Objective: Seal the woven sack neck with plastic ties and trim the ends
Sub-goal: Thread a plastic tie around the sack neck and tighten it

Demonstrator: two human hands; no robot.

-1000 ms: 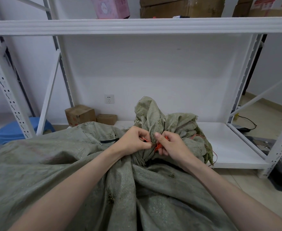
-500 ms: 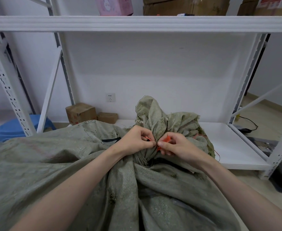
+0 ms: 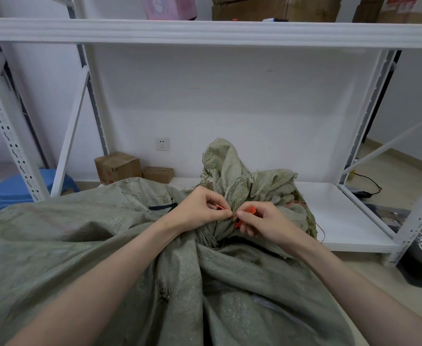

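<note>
A large grey-green woven sack point(image 3: 85, 248) fills the lower view, its gathered neck point(image 3: 230, 186) bunched upright in the middle. An orange plastic tie point(image 3: 251, 210) sits at the neck. My left hand point(image 3: 200, 211) pinches the thin orange tail of the tie between thumb and forefinger. My right hand point(image 3: 262, 222) holds the tie's orange locking head against the neck, fingertips almost touching the left hand's. A thin orange strand point(image 3: 321, 228) trails over the cloth on the right. How far the tie goes around the neck is hidden by cloth.
A white metal rack surrounds the sack, with a low shelf point(image 3: 342, 221) behind it and a beam point(image 3: 205, 31) overhead. Two cardboard boxes point(image 3: 117, 167) and a blue stool point(image 3: 17, 187) stand at the left. A black cable point(image 3: 369, 183) lies on the floor at right.
Both hands stayed at the sack neck, fingertips drawing closer together on the orange tie. The view shifted slightly; the sack has not moved.
</note>
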